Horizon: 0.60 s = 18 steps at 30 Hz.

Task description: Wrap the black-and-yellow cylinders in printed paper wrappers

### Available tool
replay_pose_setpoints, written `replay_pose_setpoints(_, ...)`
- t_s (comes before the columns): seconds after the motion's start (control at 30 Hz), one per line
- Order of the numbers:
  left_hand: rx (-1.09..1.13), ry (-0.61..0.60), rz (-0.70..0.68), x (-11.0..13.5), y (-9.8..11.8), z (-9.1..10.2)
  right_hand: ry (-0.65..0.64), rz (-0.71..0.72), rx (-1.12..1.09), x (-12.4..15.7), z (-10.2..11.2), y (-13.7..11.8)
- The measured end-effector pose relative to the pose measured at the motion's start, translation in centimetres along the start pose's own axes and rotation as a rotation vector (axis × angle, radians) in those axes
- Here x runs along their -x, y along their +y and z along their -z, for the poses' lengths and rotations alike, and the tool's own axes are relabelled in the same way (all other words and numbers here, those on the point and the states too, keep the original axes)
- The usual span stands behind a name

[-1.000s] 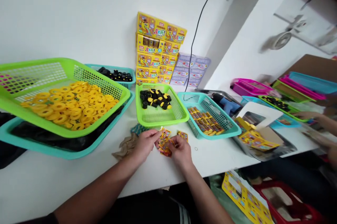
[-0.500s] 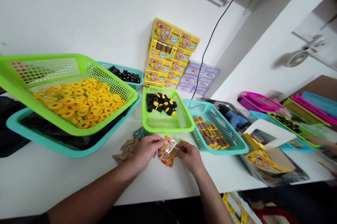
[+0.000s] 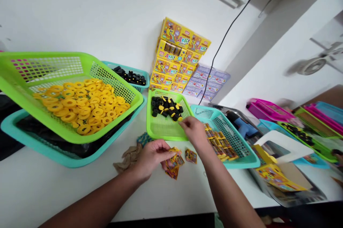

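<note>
My left hand is closed on several small printed labels, yellow and orange with some shine, fanned between thumb and fingers just over the table. My right hand reaches over the near right rim of a green basket. Its fingertips are pinched beside the black-and-yellow cylinders inside; whether something is between them is hidden. A separate small printed piece lies on the white table between my hands. Beneath my right forearm's far side, a turquoise basket holds rows of wrapped cylinders.
Yellow rings fill a tilted green basket on the left. Crumpled brown cloth lies by my left wrist. Yellow boxes are stacked at the wall. A blue heat gun lies right; another person's hand shows at the edge.
My right hand has left the labels and moved forward to the green basket. A small printed piece now lies apart on the table. My left hand still holds the labels; the view has shifted slightly.
</note>
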<state>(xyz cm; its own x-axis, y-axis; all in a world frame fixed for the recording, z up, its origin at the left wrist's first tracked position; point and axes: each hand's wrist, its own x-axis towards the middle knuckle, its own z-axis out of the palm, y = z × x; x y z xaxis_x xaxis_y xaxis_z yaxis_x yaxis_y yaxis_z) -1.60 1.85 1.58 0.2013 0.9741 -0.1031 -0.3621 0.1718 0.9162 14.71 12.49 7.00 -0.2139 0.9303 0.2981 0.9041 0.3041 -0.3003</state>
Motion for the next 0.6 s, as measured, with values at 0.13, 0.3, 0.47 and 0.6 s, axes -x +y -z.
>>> replay_pose_setpoints(0.13,0.007,-0.003,0.008,-0.3,0.0,0.3,-0.170,-0.015,0.179,-7.2,-2.8,-2.5)
replay_pose_setpoints(0.3,0.003,0.005,-0.031,-0.6,0.5,0.3,-0.252,-0.022,0.148,-9.5,-5.6,-3.9)
replay_pose_setpoints(0.47,-0.017,-0.015,-0.033,-0.4,0.6,0.2,-0.235,-0.063,-0.018,-8.1,-3.2,-3.4)
replay_pose_setpoints(0.6,-0.030,-0.044,-0.037,0.2,1.1,0.1,-0.227,-0.072,-0.247,-3.4,1.1,-1.3)
